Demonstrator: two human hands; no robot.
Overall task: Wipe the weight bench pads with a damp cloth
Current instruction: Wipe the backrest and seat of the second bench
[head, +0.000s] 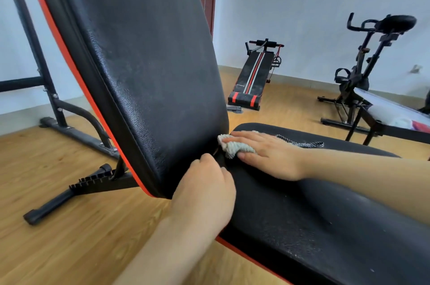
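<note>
The black back pad (144,64) with an orange edge rises steeply at left. The black seat pad (314,226) lies flat at lower right. A pale grey-white cloth (232,145) is bunched in the gap where the two pads meet. My right hand (267,154) lies flat on the cloth, fingers pointing left, pressing it on the seat pad. My left hand (207,189) is curled around the lower corner of the back pad, fingertips in the gap. A dark patterned strap (300,143) lies on the seat pad beyond my right hand.
The bench's black frame and feet (69,194) stand on a wood floor. A sit-up board (253,77) lies by the far wall. An exercise bike (363,68) stands at right, with another bench (391,112) in front of it. A dark rack (53,103) stands at left.
</note>
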